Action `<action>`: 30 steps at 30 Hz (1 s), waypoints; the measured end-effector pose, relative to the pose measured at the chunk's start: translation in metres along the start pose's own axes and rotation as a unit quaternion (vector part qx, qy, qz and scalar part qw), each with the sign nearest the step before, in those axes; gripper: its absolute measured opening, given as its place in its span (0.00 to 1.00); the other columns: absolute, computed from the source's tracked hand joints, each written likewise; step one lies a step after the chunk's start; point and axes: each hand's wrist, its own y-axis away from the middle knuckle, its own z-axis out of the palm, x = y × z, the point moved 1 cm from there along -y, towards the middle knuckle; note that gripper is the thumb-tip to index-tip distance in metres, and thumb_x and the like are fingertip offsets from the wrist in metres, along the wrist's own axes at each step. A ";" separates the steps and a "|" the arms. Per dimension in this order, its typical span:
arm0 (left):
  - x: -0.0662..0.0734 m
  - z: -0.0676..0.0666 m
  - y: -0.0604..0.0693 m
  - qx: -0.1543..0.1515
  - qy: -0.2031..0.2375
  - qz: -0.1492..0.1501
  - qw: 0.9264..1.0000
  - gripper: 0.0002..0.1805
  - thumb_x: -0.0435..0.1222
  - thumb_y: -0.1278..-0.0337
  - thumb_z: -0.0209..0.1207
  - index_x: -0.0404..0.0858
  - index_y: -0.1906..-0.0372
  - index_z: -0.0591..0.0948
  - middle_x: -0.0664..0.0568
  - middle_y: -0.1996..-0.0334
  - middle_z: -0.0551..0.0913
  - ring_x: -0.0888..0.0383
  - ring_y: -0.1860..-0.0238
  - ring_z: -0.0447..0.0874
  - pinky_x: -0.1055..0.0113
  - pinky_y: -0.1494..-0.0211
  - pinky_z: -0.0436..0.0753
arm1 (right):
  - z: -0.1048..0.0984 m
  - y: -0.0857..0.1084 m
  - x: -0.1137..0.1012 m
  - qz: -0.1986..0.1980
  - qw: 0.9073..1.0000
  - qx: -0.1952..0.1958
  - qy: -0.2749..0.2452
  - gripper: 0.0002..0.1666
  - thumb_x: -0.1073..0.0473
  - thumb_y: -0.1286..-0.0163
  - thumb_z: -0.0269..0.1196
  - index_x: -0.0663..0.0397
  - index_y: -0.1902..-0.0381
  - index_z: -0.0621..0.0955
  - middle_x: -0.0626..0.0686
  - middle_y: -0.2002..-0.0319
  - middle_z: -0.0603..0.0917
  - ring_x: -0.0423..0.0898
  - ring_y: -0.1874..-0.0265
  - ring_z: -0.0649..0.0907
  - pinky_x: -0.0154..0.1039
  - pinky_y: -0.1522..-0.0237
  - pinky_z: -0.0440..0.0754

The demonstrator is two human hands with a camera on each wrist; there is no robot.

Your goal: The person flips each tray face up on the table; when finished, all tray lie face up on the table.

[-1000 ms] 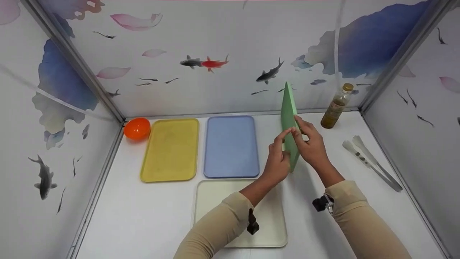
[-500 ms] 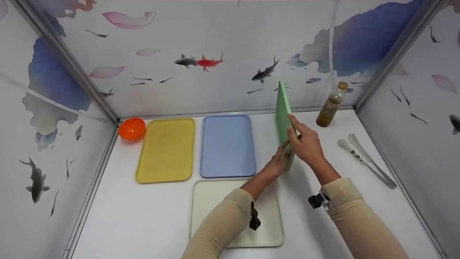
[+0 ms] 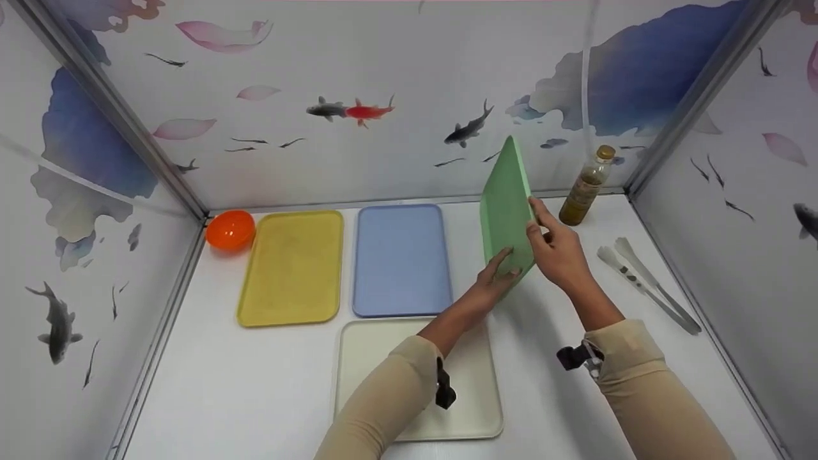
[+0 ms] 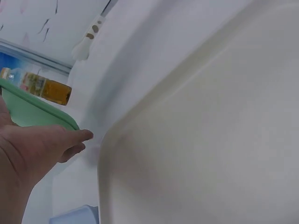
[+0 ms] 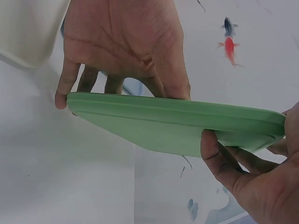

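A light green tray (image 3: 508, 191) is held on edge, tilted, above the right part of the table. My right hand (image 3: 561, 252) pinches its right edge between thumb and fingers. Against its lower left-hand face rests my left hand (image 3: 482, 291), with the fingers stretched out. The right wrist view shows the tray (image 5: 140, 126) almost edge-on, with the left hand (image 5: 124, 44) above it and the right hand (image 5: 261, 182) at its lower right edge. In the left wrist view, straight fingers of the left hand (image 4: 42, 147) extend just past the green corner.
A cream tray (image 3: 466, 409) lies under the left forearm. Farther back are a blue tray (image 3: 401, 260), a yellow tray (image 3: 293, 268) and an orange bowl (image 3: 231, 230). An oil bottle (image 3: 583, 191) and tongs (image 3: 648, 285) stand or lie at right. Patterned walls enclose the table.
The green tray has turned, showing more of its left-hand face. My left hand has moved down from beside the right thumb to the lower face. The right hand keeps its hold.
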 end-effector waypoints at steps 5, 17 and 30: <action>0.001 -0.007 0.006 0.019 -0.053 0.015 0.998 0.40 0.64 0.19 0.55 0.66 0.11 0.59 0.44 0.08 0.44 0.43 0.07 0.39 0.38 0.11 0.57 | -0.004 0.001 0.002 0.003 0.999 -0.014 -0.041 0.37 0.43 0.07 0.47 0.39 0.09 0.56 0.60 0.12 0.62 0.70 0.32 0.84 0.65 0.37 0.84; 0.005 -0.011 0.015 0.095 -0.184 -0.002 0.978 0.45 0.81 0.37 0.52 0.76 0.16 0.65 0.39 0.09 0.46 0.25 0.14 0.53 0.30 0.20 0.68 | -0.007 -0.001 0.002 -0.036 0.998 0.026 -0.047 0.32 0.61 0.09 0.48 0.54 0.13 0.66 0.57 0.13 0.61 0.62 0.19 0.71 0.70 0.28 0.77; -0.001 -0.013 0.026 0.134 -0.278 -0.006 0.951 0.43 0.77 0.34 0.58 0.76 0.16 0.65 0.39 0.10 0.49 0.23 0.20 0.61 0.29 0.27 0.73 | -0.004 0.012 -0.003 -0.057 0.985 -0.088 0.140 0.76 0.56 0.41 0.87 0.51 0.08 0.50 0.71 0.14 0.47 0.81 0.25 0.72 0.75 0.34 0.79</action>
